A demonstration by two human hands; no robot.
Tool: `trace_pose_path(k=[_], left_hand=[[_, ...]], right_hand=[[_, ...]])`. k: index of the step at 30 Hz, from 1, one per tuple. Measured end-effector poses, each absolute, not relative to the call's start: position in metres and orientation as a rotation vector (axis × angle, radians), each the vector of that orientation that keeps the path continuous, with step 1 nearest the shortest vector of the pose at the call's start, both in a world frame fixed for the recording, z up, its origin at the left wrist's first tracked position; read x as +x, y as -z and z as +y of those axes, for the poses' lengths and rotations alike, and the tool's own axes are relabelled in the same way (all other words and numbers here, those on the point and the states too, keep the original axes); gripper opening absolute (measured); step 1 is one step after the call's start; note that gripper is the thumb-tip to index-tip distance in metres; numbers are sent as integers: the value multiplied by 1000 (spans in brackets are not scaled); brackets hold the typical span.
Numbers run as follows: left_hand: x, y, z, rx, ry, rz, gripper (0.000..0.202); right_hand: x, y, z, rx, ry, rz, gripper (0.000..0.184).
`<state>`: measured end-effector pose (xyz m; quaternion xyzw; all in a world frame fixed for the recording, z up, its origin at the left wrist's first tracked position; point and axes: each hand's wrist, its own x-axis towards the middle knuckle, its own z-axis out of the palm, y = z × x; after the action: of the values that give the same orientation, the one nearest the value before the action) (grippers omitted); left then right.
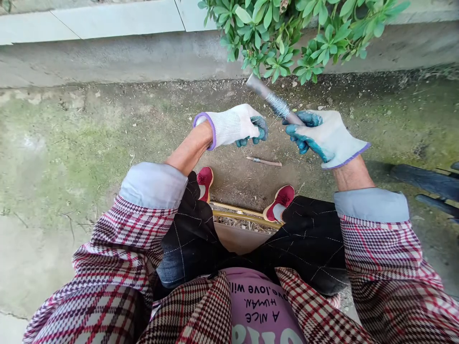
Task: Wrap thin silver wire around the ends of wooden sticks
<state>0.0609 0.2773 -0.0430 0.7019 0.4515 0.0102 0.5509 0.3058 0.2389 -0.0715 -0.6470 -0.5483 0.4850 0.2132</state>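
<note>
My right hand (315, 134), in a white glove with blue-green coated fingers, grips the lower end of a greyish rod (258, 87). The rod tilts up to the left, and silvery wire (278, 104) is wound round its middle. Left of it, my left hand (251, 125), gloved alike, has its fingers curled in, apart from the rod. Whatever those fingers may hold is hidden; a faint thin strand shows between the two hands. On the ground below the hands lies a short, thin brown stick (265, 161) with wire round its left end.
A leafy green shrub (287, 33) overhangs a low concrete wall (125, 59) ahead. My red shoes (281, 198) stand on mossy ground, a yellowish bar (244, 216) between my legs. Dark legs of some object (426, 181) stand at the right.
</note>
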Motion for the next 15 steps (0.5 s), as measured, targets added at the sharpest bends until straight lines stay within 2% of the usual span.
trace_pose_path(k=[3, 7, 12, 15], left_hand=[[62, 37, 276, 1628, -76, 1031, 27], [60, 40, 278, 1625, -33, 1056, 22], [55, 49, 284, 1811, -9, 1031, 16], [54, 49, 285, 1810, 73, 1116, 24]], right_hand=[[305, 65, 232, -1544, -1581, -1295, 36], [309, 54, 227, -1493, -1775, -1376, 38], [309, 49, 225, -1360, -2071, -1761, 26], [305, 59, 226, -1447, -1979, -2150, 22]])
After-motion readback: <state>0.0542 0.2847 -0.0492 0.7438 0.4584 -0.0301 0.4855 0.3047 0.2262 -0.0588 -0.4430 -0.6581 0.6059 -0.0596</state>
